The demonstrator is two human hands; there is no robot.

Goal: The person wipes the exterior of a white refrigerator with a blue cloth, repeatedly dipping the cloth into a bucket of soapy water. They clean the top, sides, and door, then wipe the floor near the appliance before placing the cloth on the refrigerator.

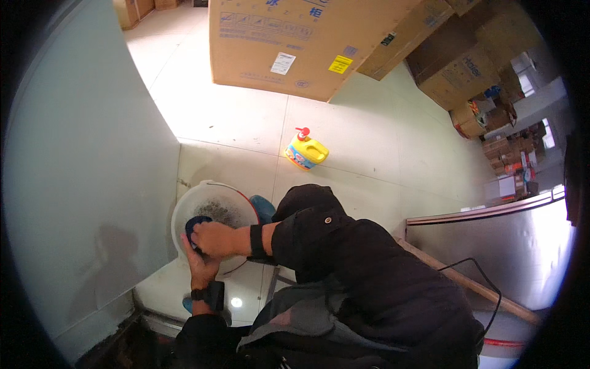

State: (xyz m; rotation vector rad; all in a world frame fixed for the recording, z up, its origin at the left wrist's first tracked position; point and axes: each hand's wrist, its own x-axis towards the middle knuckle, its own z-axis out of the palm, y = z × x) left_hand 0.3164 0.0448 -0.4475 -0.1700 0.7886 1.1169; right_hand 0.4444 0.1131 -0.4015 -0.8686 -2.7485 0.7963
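Observation:
A white plastic bucket (188, 198) stands on the floor before me, with grey, bubbly liquid (214, 210) inside it. Over its near left side, my right hand (219, 240) presses on a dark blue cloth or pad (193, 226); which of the two it is, I cannot tell. My left hand (200, 265) lies against the same item from below and beside the right one. The fingers overlap, so part of the blue item is hidden. Beyond the bucket, a yellow jug (309, 150) with a red pump top stands upright on the tiles.
A pale wall (92, 152) rises close on the left. A large freezer carton (276, 46) stands ahead, with more cartons (461, 74) at the upper right. At the right are a metal-faced panel (488, 253), a wooden pole (470, 286) and a black cable (495, 295). Blue-green footwear (263, 210) flanks the bucket.

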